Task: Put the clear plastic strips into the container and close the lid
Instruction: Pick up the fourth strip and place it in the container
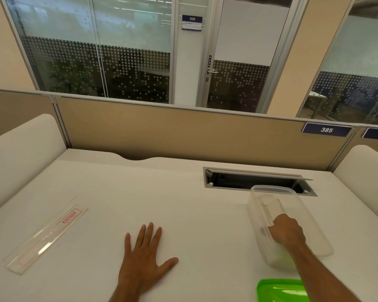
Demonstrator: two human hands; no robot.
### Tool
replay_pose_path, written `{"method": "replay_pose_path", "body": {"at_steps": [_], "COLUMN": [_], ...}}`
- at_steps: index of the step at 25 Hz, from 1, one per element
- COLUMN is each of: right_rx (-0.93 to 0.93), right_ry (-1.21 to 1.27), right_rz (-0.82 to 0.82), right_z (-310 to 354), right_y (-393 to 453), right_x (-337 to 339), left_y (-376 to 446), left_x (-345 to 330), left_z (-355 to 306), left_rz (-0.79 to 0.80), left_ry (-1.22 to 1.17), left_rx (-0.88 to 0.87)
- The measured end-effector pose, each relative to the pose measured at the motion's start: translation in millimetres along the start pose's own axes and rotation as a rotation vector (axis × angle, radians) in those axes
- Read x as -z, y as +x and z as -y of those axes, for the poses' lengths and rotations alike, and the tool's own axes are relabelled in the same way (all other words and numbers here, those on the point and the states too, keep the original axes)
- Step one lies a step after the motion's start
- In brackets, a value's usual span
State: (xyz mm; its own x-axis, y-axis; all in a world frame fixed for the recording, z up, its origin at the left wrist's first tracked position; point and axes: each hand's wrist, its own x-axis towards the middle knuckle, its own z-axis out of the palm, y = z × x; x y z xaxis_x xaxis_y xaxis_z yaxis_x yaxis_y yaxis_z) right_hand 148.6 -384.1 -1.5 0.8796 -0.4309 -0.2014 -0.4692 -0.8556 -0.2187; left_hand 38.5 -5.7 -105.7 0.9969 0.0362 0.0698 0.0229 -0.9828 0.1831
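Clear plastic marks the tall oblong container (292, 216) standing open at four o'clock on the white desk (140, 192). Reaching into it, the right hand (287, 231) has its fingers curled around a clear plastic strip (271, 207) that leans upright inside. Flat on the desk at six o'clock, the left hand (145, 258) lies with fingers spread, gripping nothing. Another clear strip with red print (47, 237) lies at eight o'clock, well apart from the container. At five o'clock sits the bright green lid (280, 290).

Soft, even indoor light is washing the white table (109, 192); wide-angle distortion is bending the edges, slight blur throughout.
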Motion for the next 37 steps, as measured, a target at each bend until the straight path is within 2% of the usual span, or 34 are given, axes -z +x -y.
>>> {"method": "replay_pose_path", "body": {"at_steps": [8, 14, 17, 22, 26, 29, 37], "right_rx": [0.071, 0.072, 0.101, 0.193, 0.393, 0.545, 0.883], "right_ry": [-0.128, -0.108, -0.089, 0.078, 0.277, 0.29, 0.211], "right_rz": [-0.025, -0.026, -0.084, -0.278, -0.347, -0.308, 0.017], "right_z": [1.1, 2.5, 4.3, 23.3, 50.3, 78.7, 165.3], "right_y": [-3.8, -7.7, -10.7, -17.8, -31.0, -50.4, -114.3], "right_x": [-1.6, 4.6, 14.3, 26.3, 26.9, 17.6, -57.8], "left_y": [-0.9, -1.3, -3.6, -6.7, -8.0, -4.8, -14.2], "left_x": [0.2, 0.7, 2.4, 5.1, 9.2, 17.9, 51.1], "left_z": [0.0, 0.0, 0.5, 0.0, 4.5, 11.8, 69.6], "left_rz": [0.0, 0.002, 0.012, 0.058, 0.055, 0.033, -0.075], "left_ry": [-0.005, -0.006, -0.01, -0.027, -0.029, -0.02, 0.049], "left_rx": [0.004, 0.003, 0.003, -0.009, -0.018, -0.011, 0.101]}}
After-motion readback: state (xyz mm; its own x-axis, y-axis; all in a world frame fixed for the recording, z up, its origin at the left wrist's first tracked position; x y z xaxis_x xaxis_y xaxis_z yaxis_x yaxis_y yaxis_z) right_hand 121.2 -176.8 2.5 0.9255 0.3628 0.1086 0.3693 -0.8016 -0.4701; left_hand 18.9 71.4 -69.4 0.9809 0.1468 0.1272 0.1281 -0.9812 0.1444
